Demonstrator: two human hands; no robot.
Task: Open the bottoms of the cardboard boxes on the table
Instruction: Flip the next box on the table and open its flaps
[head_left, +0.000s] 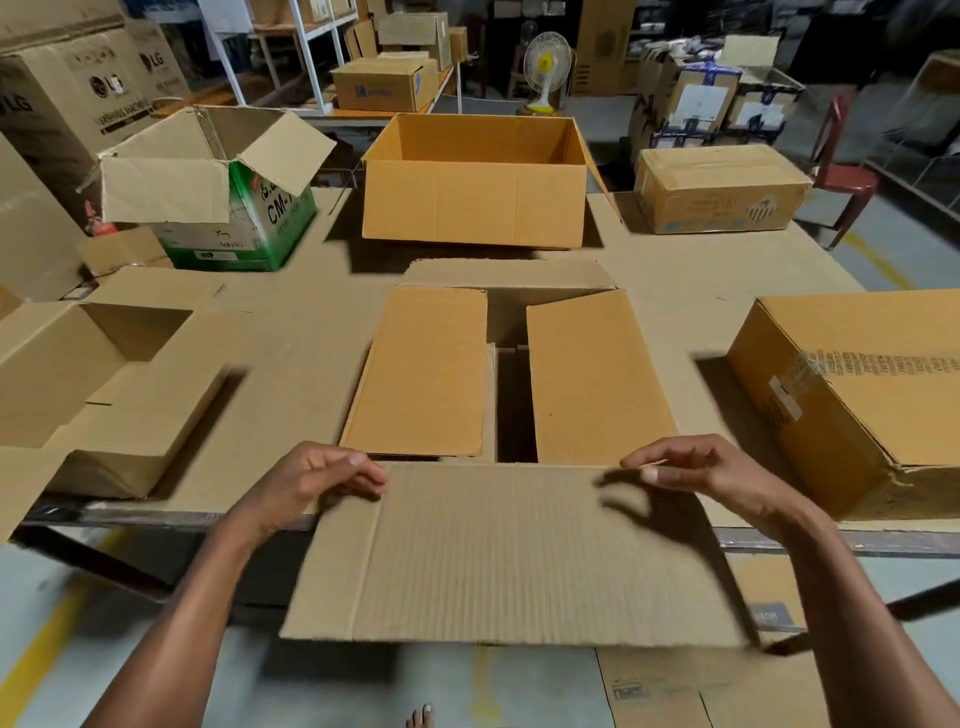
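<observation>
Looking down from the head view, we list first the middle cardboard box, lying on the tabletop with two orange flaps partly folded over a dark gap. Its near flap is folded out toward us past the tabletop edge. Our left hand has its fingers curled at that flap's left corner, our right hand likewise at the right corner; whether they pinch the card, we cannot tell. Behind the middle box: an open orange box. Left of it: an opened brown box and a green-printed box. Right of it: a closed box.
</observation>
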